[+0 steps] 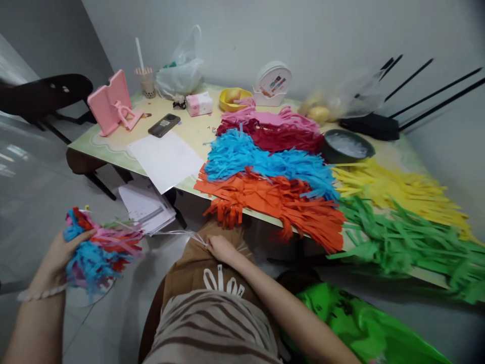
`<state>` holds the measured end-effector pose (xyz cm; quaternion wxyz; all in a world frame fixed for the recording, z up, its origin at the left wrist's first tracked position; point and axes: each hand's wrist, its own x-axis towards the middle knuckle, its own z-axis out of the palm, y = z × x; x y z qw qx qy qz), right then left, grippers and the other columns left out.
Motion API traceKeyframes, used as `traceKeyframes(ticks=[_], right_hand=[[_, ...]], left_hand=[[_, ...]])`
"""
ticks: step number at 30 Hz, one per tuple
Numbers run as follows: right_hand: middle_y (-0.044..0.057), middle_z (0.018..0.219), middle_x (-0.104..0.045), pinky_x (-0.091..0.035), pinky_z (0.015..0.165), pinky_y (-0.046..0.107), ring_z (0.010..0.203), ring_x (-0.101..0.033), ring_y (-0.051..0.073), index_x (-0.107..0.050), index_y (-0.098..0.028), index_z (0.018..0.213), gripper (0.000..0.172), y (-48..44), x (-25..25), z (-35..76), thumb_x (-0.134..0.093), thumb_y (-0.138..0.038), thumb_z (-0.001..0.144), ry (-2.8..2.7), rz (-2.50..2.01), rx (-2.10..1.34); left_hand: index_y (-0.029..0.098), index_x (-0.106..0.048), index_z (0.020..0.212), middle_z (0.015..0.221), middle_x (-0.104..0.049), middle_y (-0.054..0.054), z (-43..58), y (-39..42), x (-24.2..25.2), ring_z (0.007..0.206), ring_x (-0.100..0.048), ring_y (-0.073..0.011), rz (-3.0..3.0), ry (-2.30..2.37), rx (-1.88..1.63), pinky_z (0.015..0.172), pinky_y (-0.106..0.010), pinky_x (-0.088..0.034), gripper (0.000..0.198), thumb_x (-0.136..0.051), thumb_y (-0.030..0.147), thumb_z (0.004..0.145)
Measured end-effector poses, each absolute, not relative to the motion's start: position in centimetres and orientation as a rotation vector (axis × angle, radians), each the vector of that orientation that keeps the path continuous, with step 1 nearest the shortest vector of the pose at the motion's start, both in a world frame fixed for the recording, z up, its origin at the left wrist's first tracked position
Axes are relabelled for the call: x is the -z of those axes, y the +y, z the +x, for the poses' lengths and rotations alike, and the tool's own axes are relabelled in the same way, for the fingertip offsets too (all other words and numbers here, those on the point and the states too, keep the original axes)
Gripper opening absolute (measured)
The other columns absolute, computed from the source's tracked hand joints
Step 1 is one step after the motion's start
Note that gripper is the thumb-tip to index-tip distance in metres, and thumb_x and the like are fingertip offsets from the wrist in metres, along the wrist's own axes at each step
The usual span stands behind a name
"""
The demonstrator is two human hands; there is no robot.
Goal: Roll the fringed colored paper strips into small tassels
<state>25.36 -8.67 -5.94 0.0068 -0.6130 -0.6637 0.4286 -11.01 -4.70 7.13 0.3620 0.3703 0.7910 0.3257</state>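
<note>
Torso: striped top [215,328], beige with dark brown wavy bands running across. Lap: brown garment [189,270], plain weave, with a white printed marking [223,285] of looped strokes near the waist. Left wrist: bracelet [40,293], single strand of small pale beads. Forearms: uncovered along the whole visible length. Bare at left grip [56,255] and right grip [222,247].

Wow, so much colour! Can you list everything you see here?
Heaps of cut paper strips: six, orange, blue, red, pink, yellow, green, on the table.
Flat paper sheet: one, white, table's near edge.
Plastic stand: one, pink, table's far left.
Rectangular phone: one, black, beside stand.
Round bowl: one, grey, behind yellow strips.
Tufted paper bundle: one, multicoloured, lower left.
Thin strands: few, white, between the hands.
Left hand: one, grips the bundle.
Right hand: one, pinches the strands.
</note>
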Motion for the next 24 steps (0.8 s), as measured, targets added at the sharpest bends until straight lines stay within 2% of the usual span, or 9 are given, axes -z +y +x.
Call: traceKeyframes(ticks=[2, 4, 7, 8, 10, 13, 16, 19, 24], right_hand=[[0.002, 0.079, -0.069, -0.052, 0.076, 0.031, 0.074, -0.066, 0.015, -0.066, -0.014, 0.092, 0.013, -8.9, 3.6, 26.5, -0.060, -0.024, 0.096, -2.103, -1.866, -1.335], [0.000, 0.069, -0.066, -0.048, 0.071, 0.026, 0.067, -0.062, 0.014, -0.065, -0.017, 0.086, 0.012, -9.2, -0.1, 28.5, -0.060, -0.021, 0.095, -2.123, -1.790, -1.303], [0.003, 0.084, -0.066, -0.043, 0.081, 0.030, 0.087, -0.059, 0.019, -0.064, -0.019, 0.076, 0.014, -9.9, -7.6, 32.2, -0.065, -0.021, 0.090, -2.163, -1.699, -1.083], [0.005, 0.088, -0.064, -0.043, 0.081, 0.032, 0.091, -0.058, 0.021, -0.065, -0.020, 0.075, 0.014, -10.0, -10.2, 33.3, -0.067, -0.022, 0.089, -2.213, -1.630, -0.870], [0.007, 0.092, -0.061, -0.043, 0.077, 0.032, 0.088, -0.057, 0.021, -0.065, -0.020, 0.075, 0.014, -9.9, -14.9, 35.1, -0.067, -0.024, 0.088, -2.219, -1.517, -0.566], [0.004, 0.082, -0.059, -0.042, 0.066, 0.030, 0.073, -0.055, 0.017, -0.063, -0.020, 0.073, 0.022, -8.8, -20.1, 36.5, -0.067, -0.034, 0.088, -2.165, -1.408, -0.457], [0.003, 0.074, -0.061, -0.043, 0.062, 0.032, 0.068, -0.056, 0.016, -0.060, -0.019, 0.070, 0.029, -6.9, -23.2, 36.8, -0.071, -0.043, 0.084, -2.048, -1.364, -0.587], [0.002, 0.068, -0.062, -0.045, 0.058, 0.030, 0.062, -0.056, 0.014, -0.060, -0.020, 0.074, 0.028, -5.4, -24.8, 36.8, -0.076, -0.041, 0.081, -1.874, -1.346, -0.744], [0.000, 0.060, -0.061, -0.044, 0.051, 0.028, 0.055, -0.056, 0.012, -0.063, -0.018, 0.073, 0.031, -7.3, -25.1, 39.4, -0.079, -0.044, 0.078, -1.801, -1.376, -0.803]], left_hand=[[0.017, -0.064, 0.075, 0.055, -0.064, 0.007, -10.6, -5.0, -7.1, 0.055, -0.058, -0.0151, 0.872, 1.973, -0.829, 0.056, -0.026, -0.053, 0.046, -0.086, 0.033, 0.039], [0.018, -0.066, 0.079, 0.059, -0.067, 0.008, -10.6, -5.1, -7.1, 0.058, -0.059, -0.0152, 1.001, 1.985, -0.784, 0.057, -0.023, -0.051, 0.044, -0.087, 0.033, 0.043], [0.020, -0.067, 0.080, 0.062, -0.068, 0.008, -11.0, -5.1, -7.4, 0.062, -0.059, -0.0156, 1.264, 1.972, -0.695, 0.058, -0.021, -0.048, 0.036, -0.083, 0.037, 0.053], [0.020, -0.067, 0.079, 0.063, -0.068, 0.007, -11.1, -5.1, -7.5, 0.063, -0.059, -0.0162, 1.323, 1.950, -0.682, 0.059, -0.022, -0.048, 0.035, -0.082, 0.038, 0.054], [0.020, -0.068, 0.078, 0.065, -0.069, 0.005, -10.6, -4.9, -8.0, 0.064, -0.060, -0.0177, 1.377, 1.905, -0.712, 0.060, -0.024, -0.049, 0.036, -0.082, 0.040, 0.052], [0.018, -0.069, 0.079, 0.069, -0.070, 0.002, -8.4, -4.7, -9.1, 0.066, -0.061, -0.0196, 1.365, 1.837, -0.845, 0.061, -0.026, -0.050, 0.040, -0.083, 0.036, 0.046], [0.019, -0.070, 0.084, 0.084, -0.074, -0.001, -5.3, -4.9, -10.6, 0.078, -0.066, -0.0226, 1.338, 1.692, -0.992, 0.069, -0.028, -0.053, 0.042, -0.084, 0.031, 0.046], [0.020, -0.070, 0.090, 0.092, -0.075, -0.003, -3.3, -5.1, -12.0, 0.090, -0.068, -0.0263, 1.359, 1.520, -1.054, 0.076, -0.029, -0.056, 0.045, -0.083, 0.029, 0.047], [0.024, -0.069, 0.084, 0.087, -0.075, 0.000, -5.6, -5.1, -12.3, 0.082, -0.071, -0.0268, 1.495, 1.708, -1.118, 0.069, -0.032, -0.060, 0.033, -0.076, 0.039, 0.056]])
